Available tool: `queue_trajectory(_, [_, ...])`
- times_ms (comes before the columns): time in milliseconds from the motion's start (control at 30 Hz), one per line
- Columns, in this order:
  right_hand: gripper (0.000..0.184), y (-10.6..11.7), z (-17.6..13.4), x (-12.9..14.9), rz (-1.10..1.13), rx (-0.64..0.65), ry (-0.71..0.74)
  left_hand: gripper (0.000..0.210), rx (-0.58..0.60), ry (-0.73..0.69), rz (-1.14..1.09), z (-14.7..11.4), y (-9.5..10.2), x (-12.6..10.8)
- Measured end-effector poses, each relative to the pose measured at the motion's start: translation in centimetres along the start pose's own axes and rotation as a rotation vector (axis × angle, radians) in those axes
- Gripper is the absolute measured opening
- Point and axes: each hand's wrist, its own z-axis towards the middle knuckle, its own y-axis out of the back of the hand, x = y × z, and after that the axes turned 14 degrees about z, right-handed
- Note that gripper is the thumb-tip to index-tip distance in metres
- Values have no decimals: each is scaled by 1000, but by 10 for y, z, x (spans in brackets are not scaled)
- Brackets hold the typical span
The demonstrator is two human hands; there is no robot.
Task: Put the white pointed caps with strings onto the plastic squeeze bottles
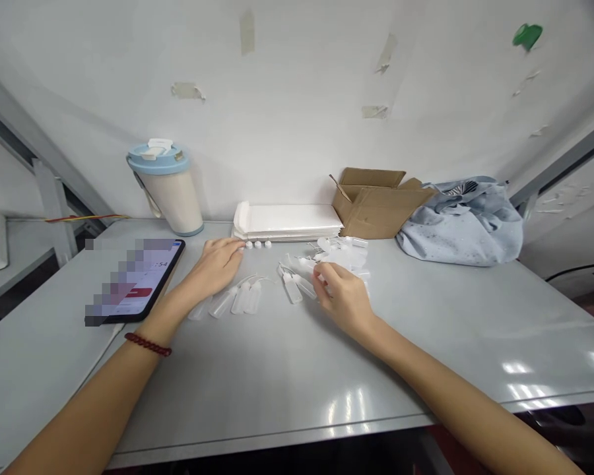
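My left hand [220,265] rests on the table with its fingers stretched out, fingertips by a row of small white caps [258,245]. Below it lie several flat clear plastic dropper bottles [240,298] with thin tips, partly under the wrist. My right hand [344,293] is closed in a pinch on a small clear dropper bottle [305,264]; the fingers hide much of it. Two more such bottles [293,289] lie just left of this hand. Behind it is a loose pile of clear bottles [344,249], partly covered by the hand.
A stack of white boxes or envelopes [292,221] lies against the wall, beside an open cardboard box [386,211] and a light blue cloth bundle [462,227]. At the left are a cream tumbler [175,198] with a blue lid and a phone [138,284] on a stand with a cable.
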Motion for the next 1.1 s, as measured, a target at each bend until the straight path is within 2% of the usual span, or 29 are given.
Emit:
queue_trajectory(133, [17,-3,-4,4,-311,86,27,46,14,-26,17,5,-7,2])
queue_trajectory(267, [15,-5,-10,15,-456,37,101,46,10,-32,32,8,-9,4])
queue_trajectory(367, [21,-6,-12,25,-366,49,225,45,11,-49,42,9,-8,3])
queue_trajectory(533, [23,-15,-10,37,-129,244,398,39,-2,-80,53,7,-5,1])
queue_trajectory(633, [24,-20,0,40,-74,340,377,37,-17,-97,55,6,-4,2])
queue_trajectory(767, [27,-27,15,44,-57,407,312,35,-35,-105,53,3,-3,4])
queue_trajectory(967, [24,-35,17,45,-70,422,306,31,-82,-95,35,1,2,1])
queue_trajectory(1100, [27,-28,14,43,-136,464,288,28,-134,-98,-10,0,6,-4])
